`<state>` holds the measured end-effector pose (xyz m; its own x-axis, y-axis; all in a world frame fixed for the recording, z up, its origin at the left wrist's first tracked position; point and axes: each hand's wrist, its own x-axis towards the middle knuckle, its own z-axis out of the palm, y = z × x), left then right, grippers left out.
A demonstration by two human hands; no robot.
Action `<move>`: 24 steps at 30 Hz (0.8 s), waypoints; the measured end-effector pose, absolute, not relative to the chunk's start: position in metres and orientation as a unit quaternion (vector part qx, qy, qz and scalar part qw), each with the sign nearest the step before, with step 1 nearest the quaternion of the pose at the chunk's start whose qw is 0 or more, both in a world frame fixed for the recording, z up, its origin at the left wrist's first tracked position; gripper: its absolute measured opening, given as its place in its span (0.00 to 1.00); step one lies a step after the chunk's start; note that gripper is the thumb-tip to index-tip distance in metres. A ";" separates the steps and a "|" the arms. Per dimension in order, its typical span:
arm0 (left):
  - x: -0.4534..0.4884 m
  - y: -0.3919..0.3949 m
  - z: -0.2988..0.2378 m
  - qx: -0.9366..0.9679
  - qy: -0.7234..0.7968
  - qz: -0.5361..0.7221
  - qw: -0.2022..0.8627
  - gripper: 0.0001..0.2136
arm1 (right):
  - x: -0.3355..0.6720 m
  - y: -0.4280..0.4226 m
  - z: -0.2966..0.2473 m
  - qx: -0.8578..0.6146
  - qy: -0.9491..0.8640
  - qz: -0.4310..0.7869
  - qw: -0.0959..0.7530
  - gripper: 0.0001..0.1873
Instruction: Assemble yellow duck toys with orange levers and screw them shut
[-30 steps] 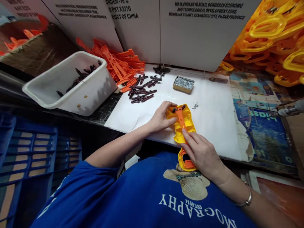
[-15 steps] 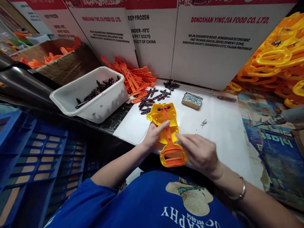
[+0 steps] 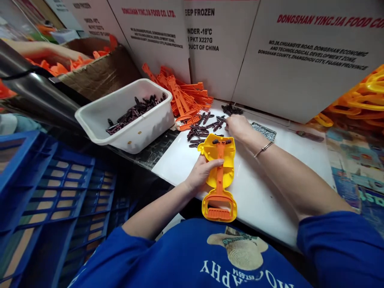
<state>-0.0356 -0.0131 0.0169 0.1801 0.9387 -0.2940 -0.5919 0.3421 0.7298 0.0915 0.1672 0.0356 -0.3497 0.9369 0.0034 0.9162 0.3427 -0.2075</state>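
My left hand (image 3: 201, 173) grips a yellow plastic toy shell (image 3: 229, 158) by its left side, thumb across the front. Along the shell's middle lies an orange handled plastic strip (image 3: 220, 180), its grip end inside the loop nearest me. Small dark pieces (image 3: 222, 142) sit across the shell's top end. Beyond it, my right hand (image 3: 239, 127) reaches to the scattered dark plastic parts (image 3: 198, 132), fingertips pinched at a dark plastic part (image 3: 221, 119). My fingers partly hide that part. Right of the wrist, a tin of small screws (image 3: 264, 132) is partly covered.
A white tub (image 3: 144, 126) of dark parts stands left, with orange strips (image 3: 183, 96) piled beside it. Another person's arm (image 3: 45, 50) reaches into a cardboard box (image 3: 99, 72) of orange pieces. Large cartons (image 3: 222, 68) line the back. Yellow frames (image 3: 357, 96) are heaped right.
My right hand has left the yellow shell and moved forward to the dark parts. My left hand still holds the shell. Another person's arm has appeared over the cardboard box.
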 end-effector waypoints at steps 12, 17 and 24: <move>-0.003 -0.024 0.024 0.261 0.364 0.516 0.730 0.19 | 0.185 0.008 0.060 -0.442 -0.551 0.587 0.395 0.13; 0.021 -0.035 0.029 0.283 0.353 0.507 0.734 0.20 | 0.191 -0.014 0.044 -0.456 -0.532 0.566 0.435 0.14; 0.030 -0.041 0.035 0.320 0.370 0.507 0.710 0.23 | 0.193 -0.014 0.043 -0.449 -0.616 0.490 0.422 0.10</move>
<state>0.0298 -0.0414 0.0351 0.2117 0.9566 -0.2002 -0.4835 0.2805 0.8292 0.1932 -0.0142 0.0430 -0.2394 0.9677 0.0793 0.1396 0.1151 -0.9835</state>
